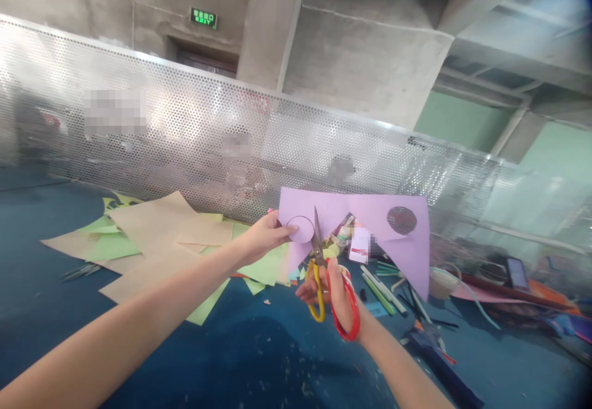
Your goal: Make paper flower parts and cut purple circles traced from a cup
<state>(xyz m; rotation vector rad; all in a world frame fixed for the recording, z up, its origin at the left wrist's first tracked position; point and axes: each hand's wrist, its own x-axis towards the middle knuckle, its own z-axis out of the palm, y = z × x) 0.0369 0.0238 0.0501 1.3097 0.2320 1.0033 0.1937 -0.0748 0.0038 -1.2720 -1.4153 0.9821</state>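
A sheet of purple paper [361, 208] is held up above the table, with a round hole at its right and a drawn or cut circle at its left. My left hand [271, 233] pinches the sheet's left side, thumb on the circle. My right hand [335, 298] grips scissors [317, 245] with one red and one yellow handle. Their blades point upward beside the circle's right edge, slightly apart. The lower middle of the sheet is cut away in a wide notch.
Tan paper [160, 227] and green paper [113, 245] lie at the left. Behind the sheet is a lit phone [359, 245]. Markers [379, 292], a second phone [517, 273] and craft scraps lie rightward. A perforated metal barrier [194, 125] borders the blue table [259, 359].
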